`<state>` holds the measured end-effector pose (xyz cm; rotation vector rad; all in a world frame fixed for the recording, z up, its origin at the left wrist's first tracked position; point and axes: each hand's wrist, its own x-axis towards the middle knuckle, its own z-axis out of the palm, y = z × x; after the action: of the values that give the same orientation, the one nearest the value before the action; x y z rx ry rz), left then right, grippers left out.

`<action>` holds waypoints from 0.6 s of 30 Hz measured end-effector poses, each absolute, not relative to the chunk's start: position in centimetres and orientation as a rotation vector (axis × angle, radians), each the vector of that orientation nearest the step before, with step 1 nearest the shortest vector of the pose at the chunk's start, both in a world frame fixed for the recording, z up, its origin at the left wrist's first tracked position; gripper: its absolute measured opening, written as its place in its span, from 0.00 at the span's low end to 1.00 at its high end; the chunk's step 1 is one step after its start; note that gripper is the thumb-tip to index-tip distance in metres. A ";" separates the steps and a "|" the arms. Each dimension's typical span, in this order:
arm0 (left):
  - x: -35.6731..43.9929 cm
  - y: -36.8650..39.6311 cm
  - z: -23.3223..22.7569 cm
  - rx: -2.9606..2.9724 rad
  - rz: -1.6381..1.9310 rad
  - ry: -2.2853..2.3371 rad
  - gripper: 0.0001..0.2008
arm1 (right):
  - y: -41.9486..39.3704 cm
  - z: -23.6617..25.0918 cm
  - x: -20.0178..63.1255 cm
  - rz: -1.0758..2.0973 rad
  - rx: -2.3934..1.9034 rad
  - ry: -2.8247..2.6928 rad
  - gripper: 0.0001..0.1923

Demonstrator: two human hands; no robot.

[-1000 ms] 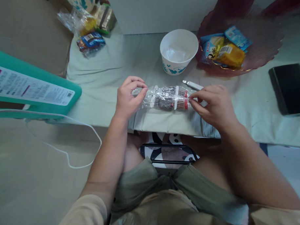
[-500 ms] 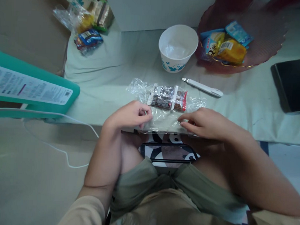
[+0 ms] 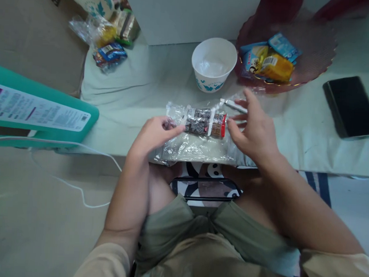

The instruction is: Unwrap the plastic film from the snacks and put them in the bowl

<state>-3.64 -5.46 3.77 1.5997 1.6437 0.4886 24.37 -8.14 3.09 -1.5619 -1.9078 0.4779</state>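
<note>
The left hand (image 3: 156,131) is pinched shut, thumb and fingers closed on the left end of a snack packet (image 3: 205,122). The right hand (image 3: 253,131) is spread wide, fingers fanned out and holding nothing, just beside the packet's right end; whether a fingertip touches the wrapper cannot be told.

The snack packet is a small oblong in clear crinkled wrapping, with a dark printed middle, two white bands across it and a red strip at its right end. It lies crosswise between the two hands, on top of a clear plastic bag (image 3: 196,149) that is spread flat at the near edge of the worktop (image 3: 137,92), which is covered in pale green cloth.

Just beyond the right hand's fingers lies a slim white tool (image 3: 234,104), partly hidden by them. Farther back stands a white paper bowl (image 3: 214,62) with blue leaf print. To its right, a dark red dish (image 3: 311,50) holds blue and yellow snack packs. A black phone (image 3: 350,106) lies at the far right. At the far left corner sits a heap of wrapped snacks (image 3: 108,35), and a teal box (image 3: 37,109) juts in from the left.
</note>
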 end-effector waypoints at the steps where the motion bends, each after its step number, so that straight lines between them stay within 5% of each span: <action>1: -3.4 -5.6 3.9 1.650 0.397 1.626 0.13 | -8.1 3.2 24.3 0.470 -1.493 -1.931 0.27; 5: -2.6 -5.8 3.7 1.570 0.510 1.482 0.10 | -8.1 2.8 23.4 0.558 -1.252 -2.188 0.12; 10: -0.7 -6.0 4.4 1.042 0.802 1.066 0.11 | -7.2 1.2 21.9 0.652 -1.199 -2.229 0.36; 18: -0.8 -4.4 4.1 0.738 0.912 1.080 0.13 | -5.6 1.2 22.8 0.739 -1.142 -2.083 0.35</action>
<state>-0.82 -4.45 4.14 0.7383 1.0797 0.9119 22.84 -5.63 1.23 -1.1423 -2.0826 0.7391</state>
